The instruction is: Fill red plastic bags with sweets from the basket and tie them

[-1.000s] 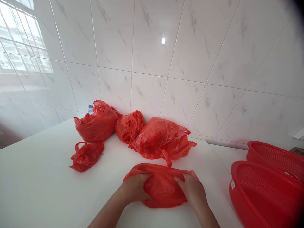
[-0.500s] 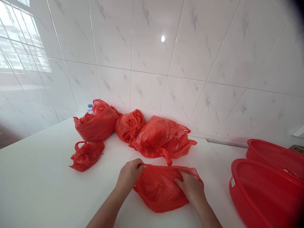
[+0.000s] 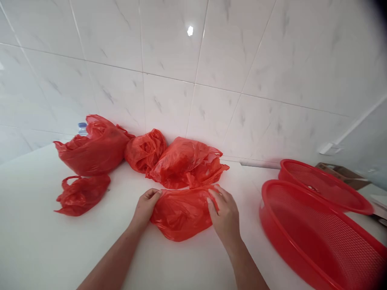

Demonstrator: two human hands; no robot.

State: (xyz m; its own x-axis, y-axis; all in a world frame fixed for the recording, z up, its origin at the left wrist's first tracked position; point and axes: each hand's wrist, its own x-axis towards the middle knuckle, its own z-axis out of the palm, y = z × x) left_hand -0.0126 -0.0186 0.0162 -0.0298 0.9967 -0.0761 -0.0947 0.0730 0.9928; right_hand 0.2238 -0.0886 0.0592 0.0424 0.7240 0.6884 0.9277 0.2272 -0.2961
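Note:
A red plastic bag (image 3: 183, 215) lies spread on the white table in front of me, its upper edge pulled roughly straight between my hands. My left hand (image 3: 146, 207) pinches its upper left corner between thumb and fingers. At the right end, my right hand (image 3: 226, 215) has the bag's edge between its thumb and bent fingers, though the fingers are somewhat spread. Whatever is inside the bag, if anything, cannot be made out. Directly behind it, touching or nearly so, rests a fuller red bag (image 3: 187, 161).
Along the tiled wall are a bunched red bag (image 3: 145, 151) and a large red bag (image 3: 93, 149), with a blue-capped bottle (image 3: 82, 128) behind. A small red bag (image 3: 84, 195) lies left. Two red baskets (image 3: 290, 213) stand right, near a cardboard box (image 3: 344, 173).
My view has turned right and down, so everything sits further left and the baskets show more. My right hand has shifted its hold to the bag's upper right edge, fingers more spread.

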